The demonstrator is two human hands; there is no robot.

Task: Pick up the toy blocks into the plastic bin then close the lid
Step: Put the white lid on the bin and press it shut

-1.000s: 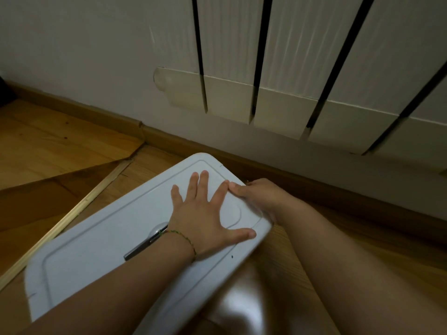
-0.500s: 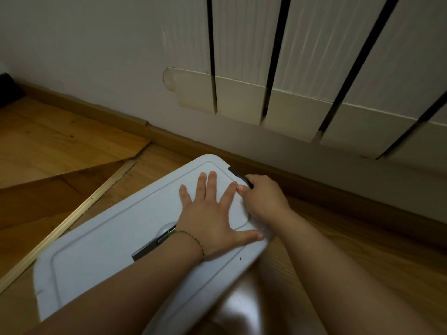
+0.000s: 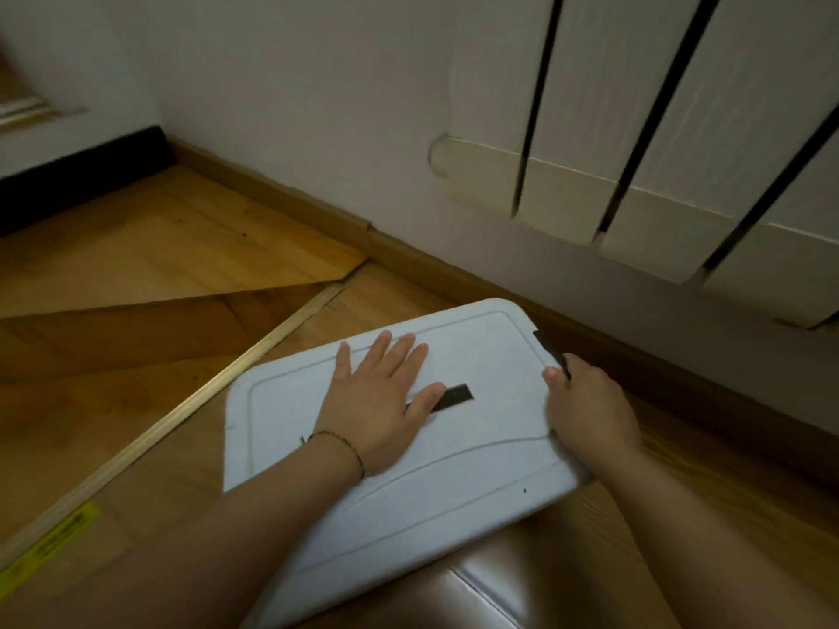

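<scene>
Left hand [image 3: 377,401] slides over, right hand [image 3: 588,406] takes the clip [image 3: 550,349]

Since the picture before, the left hand has slid left along the white lid [image 3: 454,483], away from the right hand. They were touching; now they are well apart. A dark handle [image 3: 454,396] in the middle of the lid now shows, just beside the left thumb.

The lid sits on top of the bin, on the wood floor [image 3: 136,401] near the wall [image 3: 272,106]. The bin itself is hidden under the lid. No blocks show, so I think they are all inside. The left hand lies flat on the lid with its fingers straight and spread, holding nothing. The right hand curls round the dark clip at the lid's right edge, thumb on top. Its fingers go under the edge and are hidden.

The job now looks like snapping the lid shut. To do it well, keep the flat hand pushing down so the lid cannot lift or slide. Push the clip until it sits tight against the edge. Then do the same on the left side, if it has a clip; I cannot see one. Take care that no finger gets pinched under the rim.

Only one thing might have writing: a yellow sticker [image 3: 50,547] on the floor, near left. Its words are too blurry to read. The lid shows no name or label.
</scene>
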